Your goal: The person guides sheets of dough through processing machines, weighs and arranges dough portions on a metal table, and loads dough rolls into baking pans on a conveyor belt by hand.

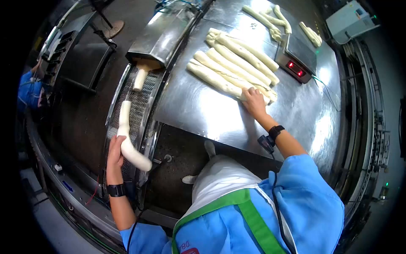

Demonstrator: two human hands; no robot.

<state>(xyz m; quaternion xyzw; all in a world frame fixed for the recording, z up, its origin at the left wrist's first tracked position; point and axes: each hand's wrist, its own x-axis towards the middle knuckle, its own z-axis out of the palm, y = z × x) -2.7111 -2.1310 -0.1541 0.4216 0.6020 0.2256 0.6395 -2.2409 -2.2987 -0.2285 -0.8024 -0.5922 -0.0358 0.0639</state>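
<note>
On the mesh conveyor at the left lies a long, pale dough log [127, 139], bent in the middle, its near end toward me. My left hand [115, 150] grips it from its left side, fingers partly hidden beneath it. Several similar dough logs [232, 63] rest side by side on the steel table. Over the right end of the nearest dough log [215, 79] my right hand [254, 103] is closed, with fingertips on the dough. A shorter dough piece [140, 80] is emerging from the machine's outlet above the conveyor.
A metal machine housing [163, 34] stands over the mesh conveyor [137, 101]. A scale [298, 57] with red digits sits on the steel table [203, 114], with more dough strips [268, 21] behind it. Part of a person in blue [29, 91] shows at far left.
</note>
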